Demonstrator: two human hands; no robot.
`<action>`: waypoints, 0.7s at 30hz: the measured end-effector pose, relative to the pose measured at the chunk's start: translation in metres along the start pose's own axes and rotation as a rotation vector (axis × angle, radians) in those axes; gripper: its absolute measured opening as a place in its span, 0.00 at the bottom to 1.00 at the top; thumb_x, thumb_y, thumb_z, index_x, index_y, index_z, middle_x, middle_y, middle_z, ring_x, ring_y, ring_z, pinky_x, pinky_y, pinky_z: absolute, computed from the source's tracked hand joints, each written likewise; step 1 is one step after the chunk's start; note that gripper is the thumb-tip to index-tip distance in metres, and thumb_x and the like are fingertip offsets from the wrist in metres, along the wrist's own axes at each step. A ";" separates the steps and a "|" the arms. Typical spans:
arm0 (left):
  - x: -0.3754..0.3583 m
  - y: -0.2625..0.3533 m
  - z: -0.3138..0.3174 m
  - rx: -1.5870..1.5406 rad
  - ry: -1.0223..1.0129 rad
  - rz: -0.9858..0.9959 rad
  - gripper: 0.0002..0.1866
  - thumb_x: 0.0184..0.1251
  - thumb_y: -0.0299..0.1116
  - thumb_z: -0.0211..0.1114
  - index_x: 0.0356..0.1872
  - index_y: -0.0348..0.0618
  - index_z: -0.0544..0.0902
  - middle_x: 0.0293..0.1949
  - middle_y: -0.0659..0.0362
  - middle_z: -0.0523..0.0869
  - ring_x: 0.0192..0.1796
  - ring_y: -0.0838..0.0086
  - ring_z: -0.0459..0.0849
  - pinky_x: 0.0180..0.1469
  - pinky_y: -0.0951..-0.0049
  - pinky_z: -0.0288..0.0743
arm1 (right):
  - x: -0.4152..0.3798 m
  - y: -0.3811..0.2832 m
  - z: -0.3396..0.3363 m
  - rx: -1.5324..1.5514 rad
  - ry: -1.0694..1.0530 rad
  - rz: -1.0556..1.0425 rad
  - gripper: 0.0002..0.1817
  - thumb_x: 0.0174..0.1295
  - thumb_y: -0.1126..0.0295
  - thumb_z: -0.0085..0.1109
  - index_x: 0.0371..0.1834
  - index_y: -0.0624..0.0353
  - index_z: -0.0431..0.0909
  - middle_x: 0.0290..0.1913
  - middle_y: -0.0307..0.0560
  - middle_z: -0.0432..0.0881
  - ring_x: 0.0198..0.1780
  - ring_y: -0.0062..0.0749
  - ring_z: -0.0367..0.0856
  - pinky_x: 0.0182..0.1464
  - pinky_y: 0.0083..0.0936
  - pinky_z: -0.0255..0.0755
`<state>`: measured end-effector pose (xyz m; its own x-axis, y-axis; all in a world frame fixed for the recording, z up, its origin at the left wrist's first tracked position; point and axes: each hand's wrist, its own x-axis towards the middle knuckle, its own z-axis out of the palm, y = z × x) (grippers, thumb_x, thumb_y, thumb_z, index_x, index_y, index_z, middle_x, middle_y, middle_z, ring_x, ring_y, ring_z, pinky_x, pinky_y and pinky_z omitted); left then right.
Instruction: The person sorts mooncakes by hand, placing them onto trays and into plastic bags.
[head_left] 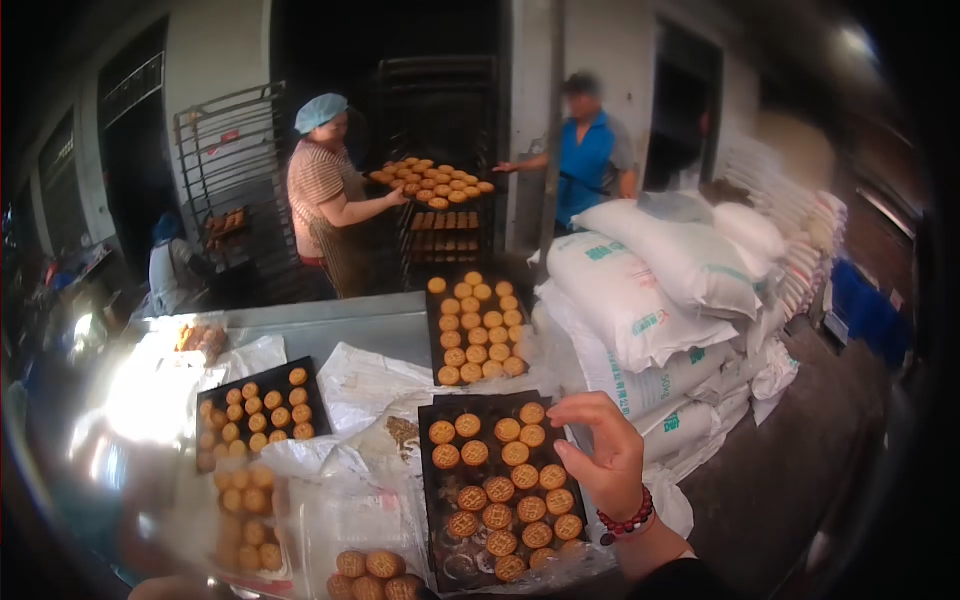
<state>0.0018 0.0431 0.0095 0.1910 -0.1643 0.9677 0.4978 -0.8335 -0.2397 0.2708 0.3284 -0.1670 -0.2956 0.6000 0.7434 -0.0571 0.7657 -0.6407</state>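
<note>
My right hand (607,455) is raised over the right edge of a black baking tray (432,500). Its fingers are curved, thumb and fingertips apart, with nothing between them; a beaded bracelet (627,520) circles the wrist. Round patterned mooncakes (498,516) lie on this tray in uneven rows, with gaps at its near left. A skin-coloured shape, apparently part of my left hand (165,589), shows at the bottom edge, its fingers hidden. Beside the tray, several mooncakes (367,578) are grouped at the near end of clear plastic packaging (350,510).
Two more mooncake trays, a left tray (318,385) and a far tray (437,340), rest on the metal table (390,310). White sacks (620,290) are stacked at right. Beyond, one person (325,200) holds a loaded tray (430,184) near racks; another person (590,160) reaches toward it.
</note>
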 end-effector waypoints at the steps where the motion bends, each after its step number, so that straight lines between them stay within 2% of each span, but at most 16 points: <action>1: -0.003 0.001 0.001 0.008 0.007 0.004 0.30 0.73 0.47 0.64 0.69 0.43 0.73 0.59 0.54 0.80 0.48 0.68 0.80 0.50 0.68 0.76 | -0.003 0.001 0.004 0.019 -0.033 0.023 0.17 0.55 0.86 0.66 0.49 0.67 0.83 0.52 0.54 0.85 0.56 0.44 0.83 0.61 0.33 0.75; 5: -0.014 0.003 0.007 0.054 0.042 -0.009 0.29 0.74 0.46 0.65 0.70 0.42 0.74 0.59 0.52 0.82 0.49 0.66 0.82 0.52 0.66 0.77 | -0.021 0.027 0.011 -0.128 -0.043 0.037 0.16 0.55 0.88 0.64 0.48 0.68 0.82 0.52 0.52 0.84 0.57 0.41 0.82 0.61 0.31 0.75; 7: -0.017 0.002 0.004 0.084 0.048 0.009 0.29 0.74 0.45 0.65 0.70 0.42 0.75 0.59 0.52 0.83 0.50 0.65 0.82 0.53 0.65 0.77 | -0.037 0.060 0.010 -0.059 -0.008 0.164 0.16 0.58 0.88 0.61 0.50 0.68 0.82 0.53 0.50 0.82 0.55 0.34 0.81 0.61 0.28 0.75; 10: -0.027 0.015 -0.008 0.127 0.062 0.071 0.29 0.75 0.44 0.65 0.71 0.42 0.75 0.59 0.50 0.84 0.51 0.63 0.83 0.54 0.64 0.78 | -0.074 0.134 0.002 0.066 0.031 0.492 0.15 0.64 0.86 0.61 0.53 0.67 0.82 0.51 0.43 0.83 0.48 0.23 0.80 0.56 0.21 0.75; 12: -0.041 0.024 -0.021 0.179 0.102 0.103 0.28 0.75 0.44 0.65 0.71 0.42 0.76 0.58 0.49 0.85 0.52 0.62 0.84 0.55 0.62 0.78 | -0.115 0.213 -0.008 -0.008 -0.057 0.692 0.15 0.63 0.81 0.65 0.54 0.65 0.83 0.49 0.45 0.86 0.47 0.27 0.82 0.55 0.22 0.77; 14: -0.065 0.035 -0.038 0.267 0.168 0.100 0.28 0.76 0.43 0.65 0.71 0.41 0.76 0.58 0.48 0.86 0.53 0.61 0.85 0.56 0.61 0.79 | -0.167 0.264 -0.004 -0.456 -0.309 0.792 0.18 0.60 0.73 0.72 0.54 0.65 0.84 0.46 0.50 0.87 0.45 0.37 0.86 0.54 0.27 0.79; 15: -0.085 0.040 -0.051 0.339 0.223 0.070 0.28 0.76 0.43 0.65 0.72 0.41 0.77 0.58 0.48 0.87 0.53 0.61 0.85 0.57 0.61 0.79 | -0.196 0.289 0.002 -0.562 -0.451 0.821 0.22 0.58 0.70 0.74 0.55 0.64 0.82 0.49 0.53 0.86 0.50 0.43 0.85 0.57 0.32 0.79; 16: -0.113 0.044 -0.063 0.436 0.296 0.001 0.28 0.76 0.43 0.65 0.72 0.41 0.77 0.58 0.47 0.87 0.53 0.60 0.85 0.57 0.60 0.79 | -0.221 0.302 0.008 -0.670 -0.600 0.847 0.27 0.55 0.66 0.77 0.57 0.64 0.81 0.52 0.57 0.84 0.55 0.49 0.84 0.60 0.36 0.78; 17: -0.141 0.050 -0.079 0.544 0.368 -0.107 0.28 0.77 0.43 0.65 0.72 0.41 0.77 0.58 0.47 0.88 0.54 0.60 0.86 0.58 0.60 0.80 | -0.249 0.312 0.012 -0.661 -0.622 0.851 0.27 0.55 0.66 0.77 0.57 0.64 0.81 0.52 0.57 0.84 0.55 0.49 0.84 0.60 0.36 0.78; 19: -0.236 0.064 -0.091 0.847 0.409 -0.603 0.26 0.79 0.41 0.59 0.72 0.37 0.76 0.62 0.48 0.84 0.57 0.63 0.84 0.59 0.65 0.79 | -0.284 0.316 0.025 -0.788 -0.723 0.577 0.33 0.53 0.63 0.80 0.60 0.63 0.77 0.59 0.57 0.79 0.64 0.55 0.77 0.66 0.43 0.74; 20: -0.275 0.070 -0.080 0.915 0.485 -0.840 0.24 0.77 0.36 0.60 0.70 0.37 0.77 0.63 0.50 0.84 0.57 0.66 0.83 0.59 0.66 0.78 | -0.283 0.312 0.033 -0.865 -0.801 0.609 0.37 0.50 0.63 0.81 0.62 0.62 0.73 0.62 0.57 0.75 0.67 0.58 0.71 0.68 0.47 0.70; 21: -0.315 0.077 -0.069 0.976 0.534 -1.110 0.23 0.76 0.32 0.61 0.68 0.36 0.78 0.63 0.53 0.84 0.57 0.69 0.82 0.60 0.67 0.77 | -0.284 0.314 0.037 -0.861 -0.820 0.598 0.37 0.50 0.63 0.81 0.62 0.62 0.73 0.62 0.57 0.75 0.67 0.58 0.71 0.68 0.47 0.70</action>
<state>-0.0785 -0.0054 -0.3083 -0.8316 -0.0610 0.5521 0.5549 -0.0455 0.8307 0.3013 0.3900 -0.5866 -0.5665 0.8133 -0.1326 0.8094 0.5190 -0.2748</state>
